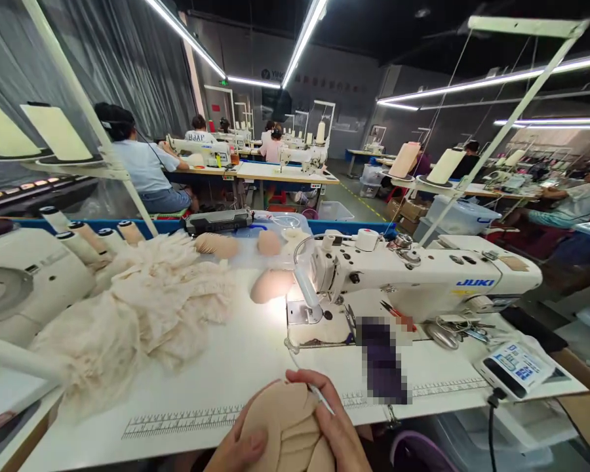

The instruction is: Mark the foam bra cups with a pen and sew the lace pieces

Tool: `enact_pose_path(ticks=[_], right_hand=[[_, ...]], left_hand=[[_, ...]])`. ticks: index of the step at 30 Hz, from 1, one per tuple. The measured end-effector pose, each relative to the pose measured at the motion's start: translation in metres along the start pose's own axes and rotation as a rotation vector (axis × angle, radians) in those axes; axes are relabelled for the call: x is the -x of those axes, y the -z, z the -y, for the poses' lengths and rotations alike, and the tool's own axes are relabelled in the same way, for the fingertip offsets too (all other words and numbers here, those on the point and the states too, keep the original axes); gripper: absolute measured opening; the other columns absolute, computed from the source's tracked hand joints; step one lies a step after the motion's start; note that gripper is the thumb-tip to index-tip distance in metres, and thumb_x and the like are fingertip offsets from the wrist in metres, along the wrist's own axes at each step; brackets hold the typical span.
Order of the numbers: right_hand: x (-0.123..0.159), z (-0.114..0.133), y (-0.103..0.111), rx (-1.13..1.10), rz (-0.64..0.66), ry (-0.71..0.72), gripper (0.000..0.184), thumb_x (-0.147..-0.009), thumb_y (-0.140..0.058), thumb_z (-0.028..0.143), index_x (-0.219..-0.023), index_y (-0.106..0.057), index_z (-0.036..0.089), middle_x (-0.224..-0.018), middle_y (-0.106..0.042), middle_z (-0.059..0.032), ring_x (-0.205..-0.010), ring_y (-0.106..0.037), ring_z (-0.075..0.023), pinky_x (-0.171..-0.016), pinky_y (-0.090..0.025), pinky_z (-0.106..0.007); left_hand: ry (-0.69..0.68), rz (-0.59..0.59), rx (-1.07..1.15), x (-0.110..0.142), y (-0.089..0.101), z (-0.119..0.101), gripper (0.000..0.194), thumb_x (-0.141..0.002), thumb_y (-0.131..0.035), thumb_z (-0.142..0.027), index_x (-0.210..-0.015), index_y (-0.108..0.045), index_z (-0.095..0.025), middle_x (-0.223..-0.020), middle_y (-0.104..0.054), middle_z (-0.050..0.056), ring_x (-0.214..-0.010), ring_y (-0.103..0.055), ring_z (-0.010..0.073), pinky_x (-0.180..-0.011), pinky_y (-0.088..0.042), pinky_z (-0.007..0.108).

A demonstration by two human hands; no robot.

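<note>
Between my two hands, at the table's front edge, is a stack of beige bra pads (pixel 291 426), overlapping one another. My left hand (pixel 243 446) is closed round the left side, its thumb on the top pad. With its fingers curled over the far edge, my right hand (pixel 338 419) grips the right side. A thin white strip (pixel 321 398) shows between its fingers; whether it is a tool or a tape I cannot tell. Ahead, a single beige pad (pixel 271 286) lies left of the lit needle area of the white sewing machine (pixel 423 272).
Crumpled cream fabric (pixel 162 314) covers the table's left part. A printed ruler (pixel 187 421) runs along the front. Red-handled snips (pixel 398 316), a blurred dark item (pixel 383 360) and a white box (pixel 514 367) lie at right. Thread cones (pixel 98 239) stand at left; people sew behind.
</note>
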State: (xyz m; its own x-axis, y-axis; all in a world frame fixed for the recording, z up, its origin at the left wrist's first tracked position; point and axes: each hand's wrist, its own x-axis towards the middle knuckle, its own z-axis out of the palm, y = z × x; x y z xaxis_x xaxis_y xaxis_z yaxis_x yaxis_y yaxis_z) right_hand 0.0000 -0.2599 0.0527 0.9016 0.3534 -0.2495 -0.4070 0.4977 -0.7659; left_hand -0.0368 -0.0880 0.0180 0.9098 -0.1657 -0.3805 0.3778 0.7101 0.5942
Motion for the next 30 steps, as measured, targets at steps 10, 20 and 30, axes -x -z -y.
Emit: enact_pose_path(ticks=[10,20,30], right_hand=[[0.014,-0.012,-0.006,-0.228,-0.088,-0.123,0.056,-0.076,-0.098,0.050,-0.121,-0.071,0.030,-0.137,-0.077,-0.0057,-0.116,-0.075,-0.0312,-0.103,-0.056,-0.046],[0.020,0.004,-0.006,0.001,-0.085,-0.092,0.052,-0.089,-0.086,0.062,-0.129,-0.072,0.031,-0.145,-0.072,-0.0061,-0.128,-0.068,-0.0284,-0.105,-0.054,-0.039],[0.035,-0.018,0.021,-0.009,-0.128,-0.023,0.057,-0.071,-0.101,0.054,-0.115,-0.077,0.027,-0.101,-0.076,-0.0055,-0.100,-0.070,-0.0278,-0.094,-0.054,-0.040]], left_hand=[[0.076,-0.068,0.094,0.031,-0.024,0.000,0.065,-0.079,-0.091,-0.047,-0.139,-0.074,-0.029,-0.153,-0.068,0.011,-0.150,-0.053,0.0430,-0.130,-0.035,0.056],[0.115,-0.027,0.093,0.024,-0.020,0.000,0.056,-0.075,-0.091,-0.038,-0.127,-0.073,-0.026,-0.128,-0.079,0.011,-0.134,-0.067,0.0407,-0.121,-0.042,0.055],[-0.001,-0.181,0.191,0.032,-0.031,-0.003,0.051,-0.084,-0.088,-0.043,-0.130,-0.071,-0.028,-0.139,-0.074,0.008,-0.143,-0.059,0.0354,-0.126,-0.039,0.047]])
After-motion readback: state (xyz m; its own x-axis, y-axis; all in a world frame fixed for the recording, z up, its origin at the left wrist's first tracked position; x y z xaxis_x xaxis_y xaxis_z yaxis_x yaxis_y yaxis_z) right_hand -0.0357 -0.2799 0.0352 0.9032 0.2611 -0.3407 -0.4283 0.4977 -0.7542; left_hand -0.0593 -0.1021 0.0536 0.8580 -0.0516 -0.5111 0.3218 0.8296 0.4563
